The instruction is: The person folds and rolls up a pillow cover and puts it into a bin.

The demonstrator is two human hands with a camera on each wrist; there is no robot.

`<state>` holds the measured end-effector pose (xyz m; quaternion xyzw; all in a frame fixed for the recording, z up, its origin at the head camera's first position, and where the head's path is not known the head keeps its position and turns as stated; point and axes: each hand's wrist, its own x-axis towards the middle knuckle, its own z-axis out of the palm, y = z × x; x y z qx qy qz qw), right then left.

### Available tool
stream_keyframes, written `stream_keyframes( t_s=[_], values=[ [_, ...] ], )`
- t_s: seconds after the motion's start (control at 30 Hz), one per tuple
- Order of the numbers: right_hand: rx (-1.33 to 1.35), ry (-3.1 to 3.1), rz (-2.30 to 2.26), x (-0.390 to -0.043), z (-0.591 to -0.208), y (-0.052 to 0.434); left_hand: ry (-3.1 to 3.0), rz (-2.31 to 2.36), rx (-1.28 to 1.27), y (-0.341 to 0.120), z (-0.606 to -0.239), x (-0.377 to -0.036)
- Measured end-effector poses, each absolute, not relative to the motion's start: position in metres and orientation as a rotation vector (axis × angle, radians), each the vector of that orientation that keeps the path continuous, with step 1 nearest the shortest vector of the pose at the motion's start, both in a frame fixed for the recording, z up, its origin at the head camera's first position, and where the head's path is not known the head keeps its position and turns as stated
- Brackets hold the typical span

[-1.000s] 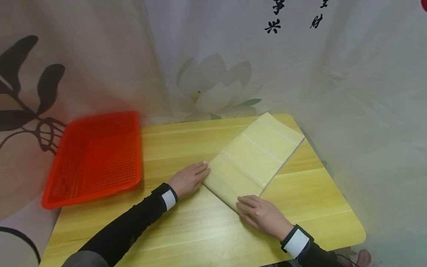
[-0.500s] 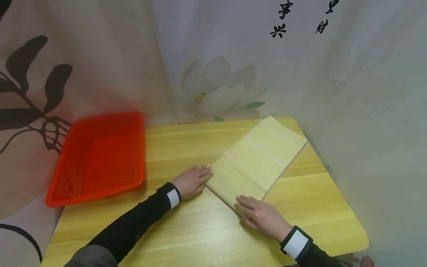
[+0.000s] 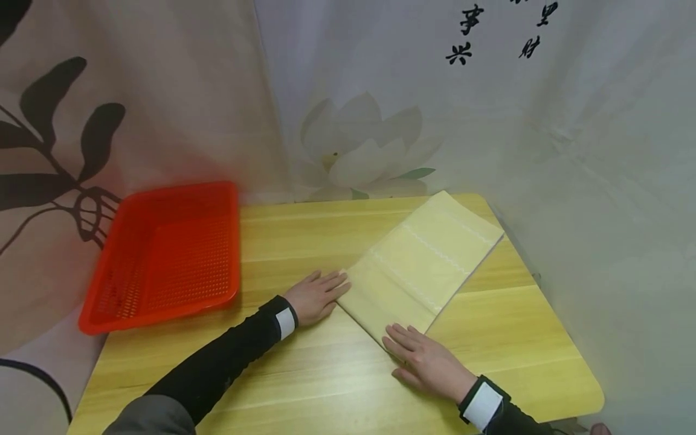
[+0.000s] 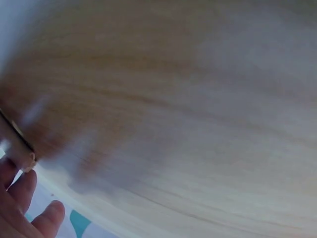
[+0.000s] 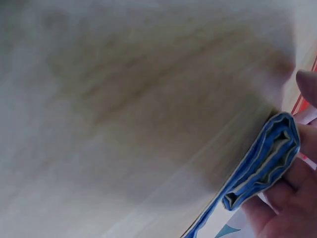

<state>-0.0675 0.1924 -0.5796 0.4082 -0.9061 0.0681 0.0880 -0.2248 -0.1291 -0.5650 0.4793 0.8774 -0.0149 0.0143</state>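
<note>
A pale yellow folded cloth point(image 3: 418, 254) with white wavy lines lies slantwise on the wooden table point(image 3: 304, 386). Its near end is folded over into a thicker edge. My left hand point(image 3: 315, 297) rests at the near left corner, fingers stretched out over it. At the near right corner my right hand point(image 3: 426, 362) lies with straight, slightly spread fingers on the fold. The right wrist view shows the side of the rolled fold point(image 5: 267, 161), with blue layers inside and the fingers point(image 5: 287, 193) against it. Only fingertips and a bit of the cloth's corner point(image 4: 17, 144) appear in the left wrist view.
A red plastic basket point(image 3: 231, 241) with perforated walls stands at the table's left, overhanging its left edge. A printed curtain point(image 3: 370, 72) hangs behind the table and along the right side. A black cable point(image 3: 46, 377) curves at the lower left.
The head view has shifted slightly, so everything sits a little further right and lower. Both hands stay at the cloth's near corners; the right fingers look slightly more spread.
</note>
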Motion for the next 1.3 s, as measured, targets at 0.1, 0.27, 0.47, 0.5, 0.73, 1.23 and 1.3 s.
stream_keyframes(
  t_s=[0.1, 0.27, 0.47, 0.5, 0.73, 1.23, 1.3],
  values=[
    [1.221, -2.702, 0.214, -0.068, -0.580, 0.193, 2.731, -0.065, 1.491, -0.128, -0.564, -0.225],
    [1.201, -2.660, 0.280, -0.073, -0.575, 0.192, 2.817, -0.058, 1.564, -0.130, -0.558, -0.223],
    [1.183, -2.556, 0.238, -0.077, -0.561, 0.187, 2.976, 0.083, 1.629, -0.136, -0.553, -0.216],
    [1.192, -2.542, 0.222, -0.077, -0.559, 0.185, 2.984, 0.090, 1.635, -0.137, -0.553, -0.215],
    [1.193, -2.560, 0.197, -0.078, -0.561, 0.176, 2.959, -0.005, 1.684, -0.130, -0.558, -0.217],
    [1.190, -2.552, 0.248, -0.083, -0.569, 0.181, 2.950, -0.275, 1.784, -0.120, -0.560, -0.230],
    [1.178, -2.557, 0.244, -0.083, -0.569, 0.182, 2.946, -0.286, 1.806, -0.120, -0.561, -0.231]
  ],
)
